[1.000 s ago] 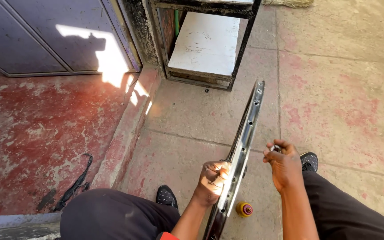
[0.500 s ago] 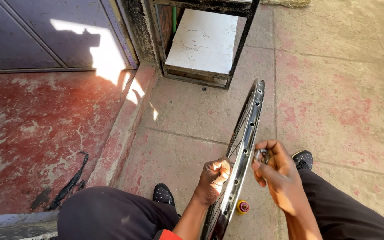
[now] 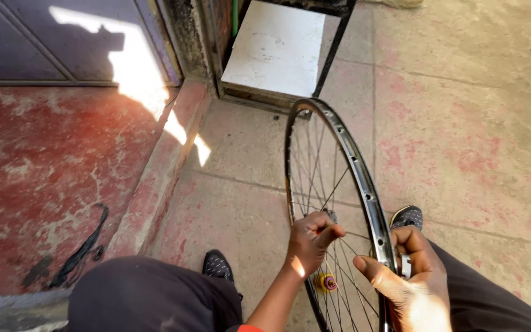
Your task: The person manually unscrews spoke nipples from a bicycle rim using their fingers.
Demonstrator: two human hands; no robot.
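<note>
One wheel (image 3: 333, 209) upright on the floor (image 3: 462, 123) btwn the knees, spokes fitted, hub (image 3: 327, 282) in. Left hand (image 3: 312, 237) pinches a spoke; right hand (image 3: 410, 276) grips rim w/ small metal tool. Truing looks mid-way, can't tell how much is left.

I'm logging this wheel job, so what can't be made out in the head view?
- Small silvery part in right hand: too small, half covered by fingers.
- Wheel rim: bottom cut off by frame edge.
- Left hand fingertips: curled among spokes, grip unclear.
</note>
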